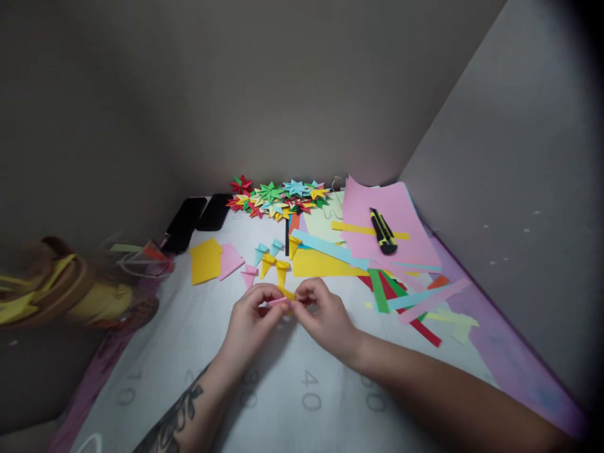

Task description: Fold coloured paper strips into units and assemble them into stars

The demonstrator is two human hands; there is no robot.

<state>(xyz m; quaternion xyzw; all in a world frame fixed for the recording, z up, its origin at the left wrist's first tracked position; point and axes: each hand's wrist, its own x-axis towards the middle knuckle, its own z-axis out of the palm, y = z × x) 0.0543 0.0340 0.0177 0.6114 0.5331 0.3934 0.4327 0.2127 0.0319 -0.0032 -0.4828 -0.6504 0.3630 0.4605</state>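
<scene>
My left hand (252, 319) pinches a small folded pink paper piece (277, 302) in front of me, above the sheet. Meeting it from the other side, my right hand (325, 319) has its fingertips closed at a yellow folded paper piece (286, 293). The two pieces touch or overlap; my fingers hide how they fit together. Just beyond lie more folded pieces: yellow ones (282, 272), light blue ones (261, 253) and a pink one (248, 275). Yellow paper squares (205, 261) and pink paper squares (231, 261) lie to the left of them.
Folded paper stars (271, 192) are heaped at the back. On the right, a box cutter (383, 231) rests on pink paper sheets (406, 207), with coloured paper strips (415, 296) scattered nearer. Two dark phones (214, 212) lie back left. A blurred brown pot-like object (80, 289) stands left.
</scene>
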